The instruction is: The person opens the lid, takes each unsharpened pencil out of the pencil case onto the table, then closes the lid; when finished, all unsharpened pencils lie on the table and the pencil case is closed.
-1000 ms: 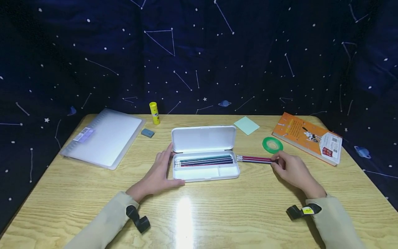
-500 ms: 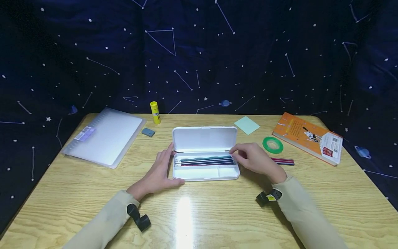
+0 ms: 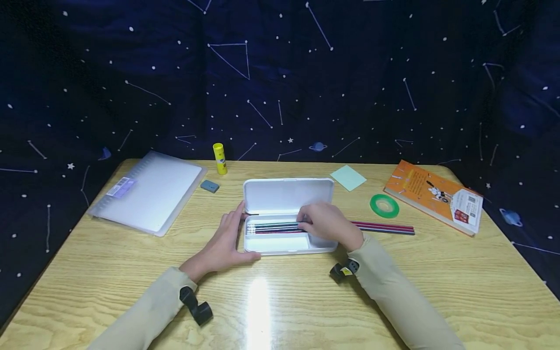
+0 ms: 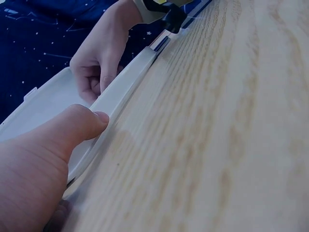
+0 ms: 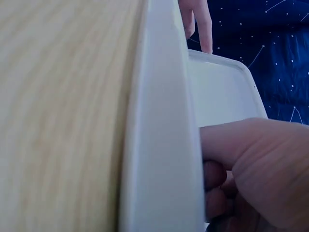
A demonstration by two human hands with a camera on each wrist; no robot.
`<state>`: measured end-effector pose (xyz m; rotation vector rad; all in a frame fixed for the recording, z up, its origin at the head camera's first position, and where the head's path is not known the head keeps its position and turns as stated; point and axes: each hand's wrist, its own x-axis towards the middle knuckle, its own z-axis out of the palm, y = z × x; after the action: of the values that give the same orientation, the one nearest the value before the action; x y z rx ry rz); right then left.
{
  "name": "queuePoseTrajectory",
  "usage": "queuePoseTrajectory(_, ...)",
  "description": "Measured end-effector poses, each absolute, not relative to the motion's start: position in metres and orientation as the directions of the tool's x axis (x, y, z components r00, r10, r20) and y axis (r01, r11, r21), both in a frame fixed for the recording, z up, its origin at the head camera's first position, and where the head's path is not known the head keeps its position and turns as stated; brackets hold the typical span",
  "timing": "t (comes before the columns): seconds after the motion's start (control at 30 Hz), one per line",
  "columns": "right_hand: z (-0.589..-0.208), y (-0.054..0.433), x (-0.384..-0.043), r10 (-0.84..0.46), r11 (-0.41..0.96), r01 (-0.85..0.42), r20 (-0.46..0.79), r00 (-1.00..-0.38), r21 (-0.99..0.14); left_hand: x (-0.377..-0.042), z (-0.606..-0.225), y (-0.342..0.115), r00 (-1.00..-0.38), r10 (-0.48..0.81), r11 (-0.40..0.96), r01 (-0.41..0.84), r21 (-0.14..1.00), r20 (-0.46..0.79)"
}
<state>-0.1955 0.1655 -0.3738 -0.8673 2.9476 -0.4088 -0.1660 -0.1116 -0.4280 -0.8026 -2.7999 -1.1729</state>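
A white pencil case lies with its lid raised at the table's middle. Several pencils with silvery ends lie in its rear compartment. My left hand holds the case's left end, thumb over the front rim and fingers behind. Inside the case, toward its right side, my right hand has curled fingers and pinches at the pencils, covering their right ends. In the right wrist view the case's outer wall hides part of these fingers. More pencils, red and dark, lie on the table right of the case.
Green tape, an orange book and a pale green paper square lie at the right. A yellow glue stick, grey eraser and clear-covered folder are at the left. A dark starry curtain hangs behind.
My right hand has let go of the pencils right of the case and moved left into the case. Those pencils now lie loose. My left hand stays at the case's left end.
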Motion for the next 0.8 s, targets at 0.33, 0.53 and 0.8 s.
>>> queuePoseTrajectory(0.33,-0.373,0.169,-0.198,-0.562,0.789,-0.547,0.031,-0.826,-0.281,-0.166,-0.428,-0.112,-0.869,0.448,0.588,0.464,0.663,0.21)
queuePoseTrajectory(0.53,-0.362,0.187,-0.187,-0.535,0.793,-0.522,0.053,-0.843,-0.314,-0.167,-0.429,-0.112,-0.869,0.448,0.59,0.464,0.661,0.211)
queuePoseTrajectory(0.8,-0.366,0.264,-0.166,-0.399,0.836,-0.406,0.099,-0.912,-0.368,-0.165,-0.429,-0.111,-0.869,0.448,0.594,0.466,0.656,0.211)
